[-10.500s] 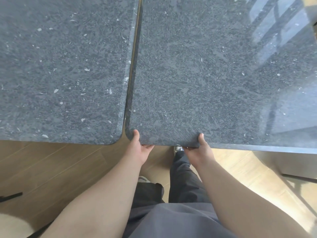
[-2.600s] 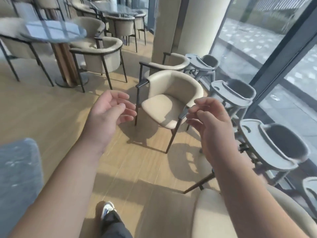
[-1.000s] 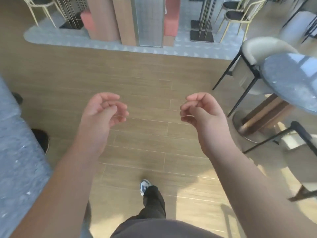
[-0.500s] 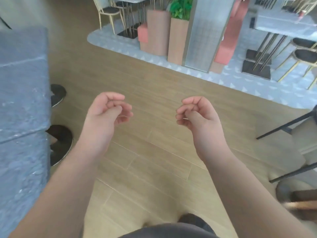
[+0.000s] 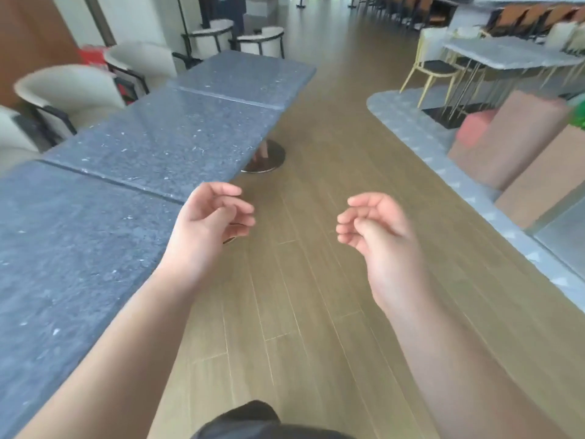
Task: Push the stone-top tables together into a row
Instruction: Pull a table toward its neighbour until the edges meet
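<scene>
Three dark grey stone-top tables stand edge to edge in a row along my left: the near one (image 5: 63, 248), the middle one (image 5: 171, 141) and the far one (image 5: 250, 77), with thin seams between them. My left hand (image 5: 212, 226) floats just off the near table's right edge, fingers loosely curled and apart, holding nothing. My right hand (image 5: 376, 236) hangs over the wooden floor to the right, also curled loosely and empty. Neither hand touches a table.
Cream armchairs (image 5: 69, 90) line the far side of the row. A round metal table base (image 5: 266, 156) shows under the middle table. At the right are a raised grey platform (image 5: 421, 134), wooden planter boxes (image 5: 512, 144) and a pale table with yellow chairs (image 5: 506, 55). Wooden floor (image 5: 316, 280) runs ahead.
My view has swung left, from the floor and platform to looking along the row of tables. Both hands stay raised and empty, fingers slightly looser than before.
</scene>
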